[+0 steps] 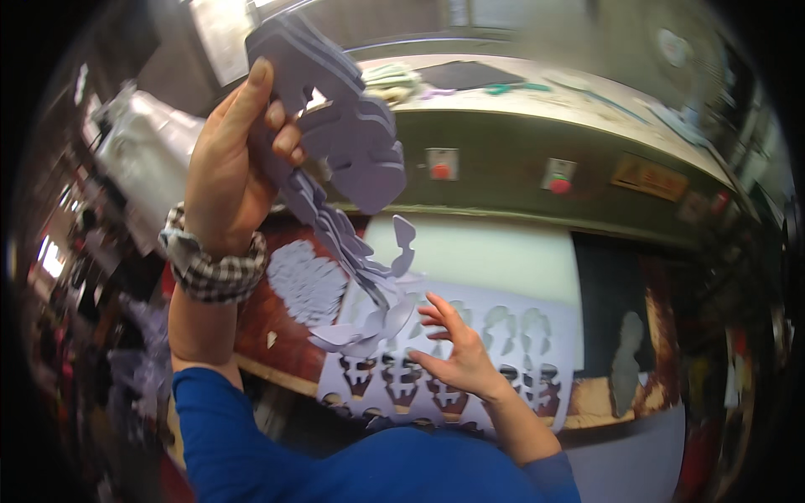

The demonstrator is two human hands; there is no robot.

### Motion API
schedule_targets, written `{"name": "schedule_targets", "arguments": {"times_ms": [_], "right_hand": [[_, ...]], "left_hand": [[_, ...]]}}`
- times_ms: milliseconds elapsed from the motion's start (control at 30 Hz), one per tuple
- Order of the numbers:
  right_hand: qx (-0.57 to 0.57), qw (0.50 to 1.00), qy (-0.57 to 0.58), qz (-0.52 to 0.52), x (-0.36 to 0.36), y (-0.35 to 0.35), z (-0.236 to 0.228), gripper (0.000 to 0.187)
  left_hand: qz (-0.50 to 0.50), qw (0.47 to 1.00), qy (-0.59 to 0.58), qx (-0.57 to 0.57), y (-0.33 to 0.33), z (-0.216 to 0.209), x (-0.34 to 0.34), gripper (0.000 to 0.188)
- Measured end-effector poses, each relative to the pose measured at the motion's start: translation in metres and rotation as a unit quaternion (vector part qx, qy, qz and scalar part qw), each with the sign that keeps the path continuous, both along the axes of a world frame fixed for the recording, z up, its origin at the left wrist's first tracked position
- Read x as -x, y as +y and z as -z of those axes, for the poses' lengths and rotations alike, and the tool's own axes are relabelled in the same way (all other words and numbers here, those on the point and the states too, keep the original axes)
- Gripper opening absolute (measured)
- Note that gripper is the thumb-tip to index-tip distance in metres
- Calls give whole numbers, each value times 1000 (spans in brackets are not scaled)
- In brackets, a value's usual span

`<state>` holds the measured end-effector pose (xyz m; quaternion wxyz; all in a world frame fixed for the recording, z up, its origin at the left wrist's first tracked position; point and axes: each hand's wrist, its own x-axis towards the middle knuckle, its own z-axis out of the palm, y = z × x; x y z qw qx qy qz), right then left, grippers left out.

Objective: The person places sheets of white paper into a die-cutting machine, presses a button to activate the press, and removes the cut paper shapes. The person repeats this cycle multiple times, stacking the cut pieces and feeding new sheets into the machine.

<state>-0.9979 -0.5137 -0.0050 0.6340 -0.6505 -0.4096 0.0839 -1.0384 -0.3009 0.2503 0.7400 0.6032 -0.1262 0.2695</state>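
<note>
My left hand (239,159) is raised at the upper left, its thumb and fingers closed on a bundle of lavender foam cut-outs (323,109). From this bundle a chain of linked, curved pieces hangs down toward the table. A perforated lavender foam sheet (478,339) lies below, with rows of shaped holes, its near part reaching over the table's front edge. Above the sheet, beside the hanging chain's lower end, my right hand (461,356) is open, its fingers apart and nothing visible in them.
A heap of small lavender pieces (306,281) lies on the reddish table at left. Beneath the sheet is a pale board (495,251). A grey wavy-edged piece (625,365) rests at right. Behind runs a green machine beam (503,168) with red buttons, cloths and tools on top.
</note>
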Motion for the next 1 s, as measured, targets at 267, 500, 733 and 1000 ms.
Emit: {"name": "schedule_targets", "arguments": {"times_ms": [267, 500, 733, 1000], "right_hand": [[-98, 963, 61, 244, -33, -76, -7, 113], [-461, 853, 228, 89, -17, -138, 13, 86], [-545, 709, 375, 244, 14, -180, 40, 28], [-516, 750, 279, 305, 51, -207, 31, 48]], "left_hand": [[218, 974, 34, 52, -101, 11, -63, 22], [332, 931, 80, 129, -189, 36, -88, 19], [440, 871, 160, 146, -238, 90, -100, 21], [445, 871, 174, 116, -260, 122, -99, 19]]}}
